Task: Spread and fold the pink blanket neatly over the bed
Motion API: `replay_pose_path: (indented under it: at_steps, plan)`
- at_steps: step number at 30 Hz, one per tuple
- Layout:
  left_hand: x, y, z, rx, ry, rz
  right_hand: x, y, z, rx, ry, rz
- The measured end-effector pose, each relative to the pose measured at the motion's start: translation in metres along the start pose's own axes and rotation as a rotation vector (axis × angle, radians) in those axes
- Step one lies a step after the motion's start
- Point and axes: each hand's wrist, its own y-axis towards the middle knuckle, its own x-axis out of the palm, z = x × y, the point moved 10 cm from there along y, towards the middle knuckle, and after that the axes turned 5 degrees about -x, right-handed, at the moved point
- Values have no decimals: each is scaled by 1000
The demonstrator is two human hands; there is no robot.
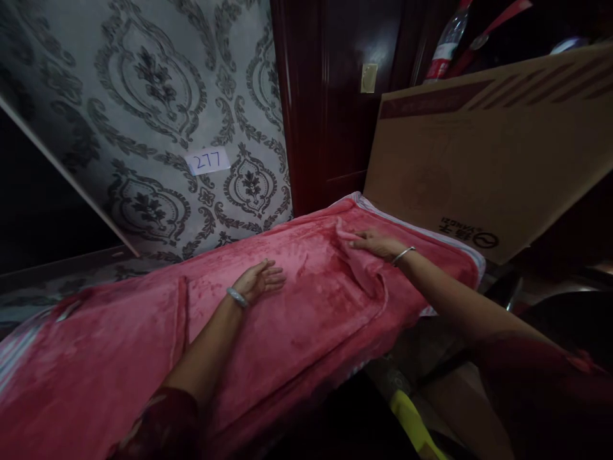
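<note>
A pink plush cloth point(282, 319) with a stitched border lies over a larger pink plush cover point(86, 377) on a long surface. My right hand point(378, 245), with a silver bangle at the wrist, pinches the cloth's far right edge, which is lifted and folded back into a loose flap. My left hand point(261, 280), wearing a pale bangle, is over the middle of the cloth with its fingers stretched out and nothing in them. Whether the left palm presses on the cloth I cannot tell.
Patterned wallpaper point(153, 83) with a paper label point(207, 161) reading 277 rises behind. A dark red door point(330, 128) stands beside it. At the right are a large cardboard box point(431, 153) and a plastic bottle point(445, 51). Something yellow point(412, 418) shows below the surface's front edge.
</note>
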Motion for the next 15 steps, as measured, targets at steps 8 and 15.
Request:
replay_pose_path:
  at_steps: [8,15]
  plan:
    - [-1,30,1,94,-76,223,159,-65,-70,-328,-514,-388]
    - [-13,53,8,274,9,366,178,-131,-48,-415,-653,-274]
